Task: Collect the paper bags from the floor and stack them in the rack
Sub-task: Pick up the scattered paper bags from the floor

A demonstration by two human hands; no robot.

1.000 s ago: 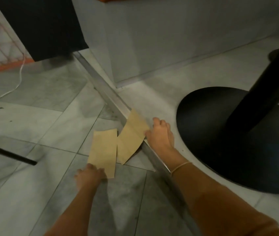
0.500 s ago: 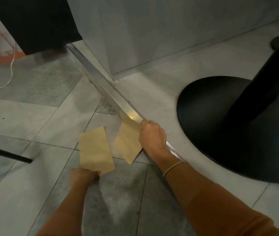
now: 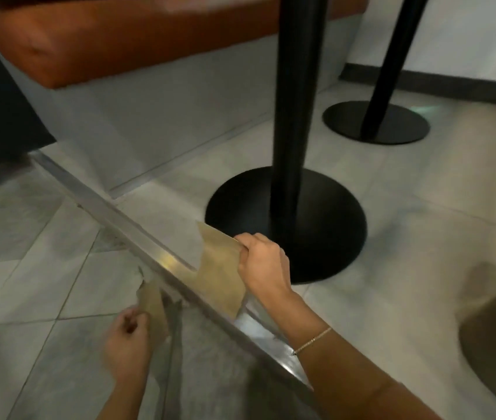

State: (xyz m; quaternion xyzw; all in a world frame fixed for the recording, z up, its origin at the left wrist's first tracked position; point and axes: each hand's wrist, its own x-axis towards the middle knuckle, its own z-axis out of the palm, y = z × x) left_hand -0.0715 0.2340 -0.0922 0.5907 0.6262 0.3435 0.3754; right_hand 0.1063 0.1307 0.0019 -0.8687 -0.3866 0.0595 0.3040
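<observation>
— Presently, what does the right hand [image 3: 263, 265] hold?
— It pinches the top edge of one paper bag [image 3: 221, 274], lifted off the floor [image 3: 58, 268] at frame centre, over the metal floor strip [image 3: 113, 213].
— And the left hand [image 3: 127, 350]?
— Lower left of centre, its fingers grip a second paper bag [image 3: 152, 307], blurred. Black table base [image 3: 331, 225] just right of the first bag.

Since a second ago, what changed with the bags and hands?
Both bags left the floor. The right hand, flat beside its bag before, now grips the bag and holds it lifted. The left hand pinches the other bag, also raised. The metal strip and black table base stayed put.
</observation>
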